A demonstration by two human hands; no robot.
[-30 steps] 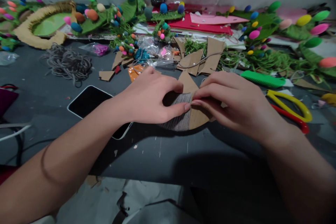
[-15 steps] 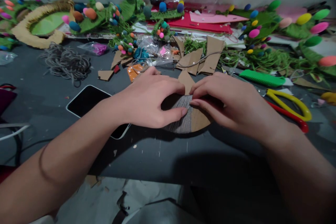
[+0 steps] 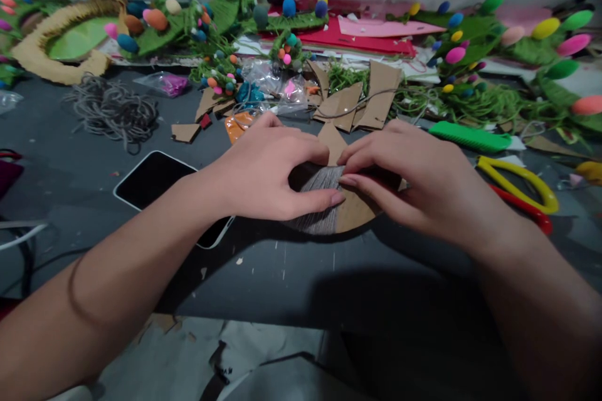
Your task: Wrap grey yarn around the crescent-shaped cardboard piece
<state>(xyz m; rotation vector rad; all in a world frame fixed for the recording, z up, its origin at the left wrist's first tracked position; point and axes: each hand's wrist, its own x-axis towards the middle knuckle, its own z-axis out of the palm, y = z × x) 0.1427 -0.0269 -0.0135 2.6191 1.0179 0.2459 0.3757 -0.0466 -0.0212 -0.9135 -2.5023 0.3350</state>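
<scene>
A cardboard piece (image 3: 358, 208) with a curved lower edge lies in front of me, its left part wound with grey yarn (image 3: 320, 216). My left hand (image 3: 277, 175) grips it from the left, thumb pressed on the windings and fingers at the upper side. From the right, my right hand (image 3: 404, 175) pinches at the edge of the windings, thumb and forefinger together. The strand between those fingertips is too small to make out. Just beyond the piece, a pointed cardboard scrap (image 3: 333, 141) shows between the hands.
A phone (image 3: 155, 178) lies under my left forearm. Scissors (image 3: 520, 185) with yellow and red handles and a green cutter (image 3: 470, 136) are at right. Tangled grey yarn (image 3: 113, 113) sits at left. Green decorations with coloured eggs (image 3: 545, 30) line the back. The table's front edge (image 3: 244, 322) is near.
My left thumb has slid slightly right over the windings. Both hands stay on the cardboard piece, and the view has shifted a little.
</scene>
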